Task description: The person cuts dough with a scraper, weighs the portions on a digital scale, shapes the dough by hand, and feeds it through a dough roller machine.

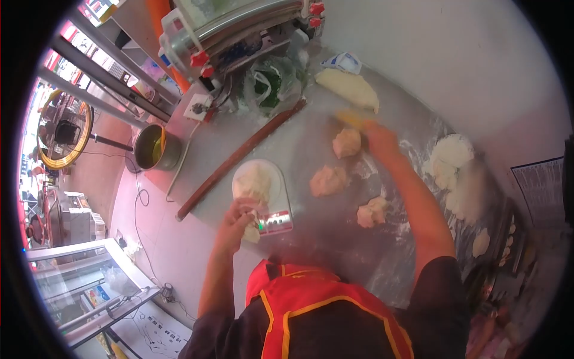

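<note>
While dough [253,180] on scale [275,222], bag [290,84] grn inside.

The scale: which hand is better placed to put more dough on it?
Probably the left hand: it is close to the scale and seems to hold a dough piece. The right hand is farther away, holding a blurred yellow tool.

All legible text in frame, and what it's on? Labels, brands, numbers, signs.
None can be read with certainty:
Scale display: digits, too blurred.
Wall notice at right: rows of print, too small.
White sheet at lower left: dark characters, too blurred.
Blue-and-white packet by the wall: any print too small to make out.
</note>
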`<control>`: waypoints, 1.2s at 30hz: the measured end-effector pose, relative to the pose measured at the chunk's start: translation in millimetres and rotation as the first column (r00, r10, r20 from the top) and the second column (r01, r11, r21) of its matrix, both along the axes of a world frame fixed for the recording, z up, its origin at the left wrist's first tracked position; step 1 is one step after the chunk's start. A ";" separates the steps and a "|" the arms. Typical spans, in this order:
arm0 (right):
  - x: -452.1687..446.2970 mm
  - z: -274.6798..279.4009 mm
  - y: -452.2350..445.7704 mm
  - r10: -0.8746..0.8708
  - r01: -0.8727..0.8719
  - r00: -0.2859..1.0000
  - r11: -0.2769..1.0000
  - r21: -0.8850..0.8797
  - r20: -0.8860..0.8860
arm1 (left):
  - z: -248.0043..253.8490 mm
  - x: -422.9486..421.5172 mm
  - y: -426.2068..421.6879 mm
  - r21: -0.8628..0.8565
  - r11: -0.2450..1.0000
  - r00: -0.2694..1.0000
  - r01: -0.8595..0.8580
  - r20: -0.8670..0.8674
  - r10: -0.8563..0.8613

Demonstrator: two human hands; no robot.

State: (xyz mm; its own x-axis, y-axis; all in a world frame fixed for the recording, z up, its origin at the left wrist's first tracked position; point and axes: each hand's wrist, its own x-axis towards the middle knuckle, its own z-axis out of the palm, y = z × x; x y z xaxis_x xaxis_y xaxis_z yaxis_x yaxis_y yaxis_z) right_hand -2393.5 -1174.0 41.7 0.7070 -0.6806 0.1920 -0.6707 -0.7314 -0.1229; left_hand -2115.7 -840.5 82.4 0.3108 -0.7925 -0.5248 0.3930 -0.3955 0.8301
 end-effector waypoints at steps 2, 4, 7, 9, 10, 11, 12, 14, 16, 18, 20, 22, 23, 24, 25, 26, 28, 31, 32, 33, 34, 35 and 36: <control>18.9 -21.9 -17.2 0.086 -0.084 0.993 0.996 0.021 -0.081 | -12.2 -1.5 -5.1 0.050 0.993 0.994 0.108 -0.039 -0.106; 36.1 -40.9 -27.4 0.097 -0.085 0.967 0.994 0.063 -0.236 | -9.8 -7.8 -10.2 0.007 1.000 0.959 0.018 -0.283 -0.015; 55.7 -48.3 -56.9 0.226 -0.227 0.974 0.952 -0.204 -0.027 | -3.1 -16.0 -37.5 -0.111 0.991 0.840 -0.076 -0.542 0.004; 78.1 -59.6 -79.9 0.154 -0.152 0.988 0.977 -0.152 0.006 | -7.9 -20.1 -58.5 -0.198 0.976 0.816 -0.095 -0.577 -0.038; 88.3 -62.3 -89.5 0.121 -0.118 0.992 0.985 -0.126 0.019 | -15.8 -23.7 -71.3 -0.233 0.968 0.831 -0.091 -0.553 -0.055; 95.7 -55.4 -91.1 0.061 -0.067 0.995 0.995 -0.076 -0.074 | -16.7 -29.7 -83.3 -0.262 0.961 0.844 -0.084 -0.532 -0.071; 100.1 -47.0 -90.8 0.005 -0.010 0.985 0.999 -0.030 -0.171 | -13.7 -35.1 -94.2 -0.243 0.969 0.875 -0.056 -0.479 -0.070; 94.3 -22.7 -84.1 -0.021 0.036 0.984 0.996 0.079 -0.179 | 2.1 -39.5 -128.1 -0.209 0.978 0.932 -0.002 -0.356 -0.074; 69.2 -1.0 -65.4 0.012 -0.013 1.000 0.978 0.208 0.007 | 8.0 -37.6 -156.6 -0.192 0.980 0.985 0.047 -0.152 -0.077; 32.8 5.1 -45.6 -0.033 -0.020 0.984 0.958 0.287 0.176 | 6.9 -37.7 -186.9 -0.146 0.986 0.996 0.086 0.035 -0.081; 6.0 55.1 -20.0 -0.272 0.244 0.962 0.904 0.352 0.033 | -4.4 -35.4 -227.4 -0.079 0.989 0.971 0.121 0.218 -0.101; -37.8 52.2 -14.5 -0.329 0.299 0.941 0.920 0.254 0.081 | -39.0 -38.7 -275.4 -0.113 0.960 0.806 0.258 0.573 -0.149; -55.7 52.2 -10.7 -0.380 0.336 0.917 0.899 0.280 0.121 | -53.4 -42.8 -299.6 -0.129 0.944 0.697 0.302 0.705 -0.127; -69.7 53.6 -7.5 -0.433 0.373 0.887 0.876 0.305 0.161 | -57.6 -53.5 -324.1 -0.184 0.926 0.620 0.331 0.781 -0.067; -79.9 54.5 -4.7 -0.453 0.389 0.876 0.868 0.310 0.168 | -58.6 -64.7 -346.8 -0.272 0.886 0.452 0.376 0.888 0.080; -88.8 55.3 -2.8 -0.472 0.406 0.864 0.859 0.313 0.175 | -59.6 -76.4 -368.3 -0.343 0.832 0.271 0.435 0.932 0.243; -105.7 52.0 -11.1 -0.505 0.433 0.842 0.842 0.323 0.189 | -73.9 -96.8 -401.7 -0.335 0.804 0.130 0.492 0.941 0.313; -123.8 34.6 -35.8 -0.542 0.417 0.782 0.822 0.387 0.307 | -115.9 -115.1 -443.0 -0.159 0.869 0.204 0.470 0.977 0.068; -124.6 30.2 -50.7 -0.553 0.379 0.730 0.817 0.436 0.402 | -120.7 -115.4 -452.5 -0.113 0.877 0.198 0.468 0.980 0.021; -125.6 24.1 -64.9 -0.563 0.332 0.667 0.811 0.482 0.487 | -126.3 -117.1 -459.3 -0.064 0.884 0.193 0.463 0.981 -0.031; -126.8 11.5 -79.4 -0.636 0.281 0.560 0.749 0.600 0.531 | -126.6 -119.2 -462.8 -0.029 0.880 0.207 0.474 0.975 -0.079; -126.9 -5.9 -96.3 -0.704 0.207 0.444 0.683 0.701 0.554 | -121.8 -119.0 -465.9 0.004 0.875 0.217 0.484 0.968 -0.124; -124.9 -22.1 -112.2 -0.766 0.110 0.324 0.614 0.782 0.556 | -118.1 -116.0 -469.5 0.036 0.871 0.223 0.490 0.961 -0.166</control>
State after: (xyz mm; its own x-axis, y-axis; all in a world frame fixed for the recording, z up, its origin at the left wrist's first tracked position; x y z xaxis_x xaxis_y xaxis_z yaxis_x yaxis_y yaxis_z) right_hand -2518.3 -1286.3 19.6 -0.0265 -0.9961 -0.0846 -0.1823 0.0880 -0.9793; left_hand -2231.6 -1310.0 -35.7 0.1230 -0.9845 0.1249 -0.8054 -0.0255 0.5921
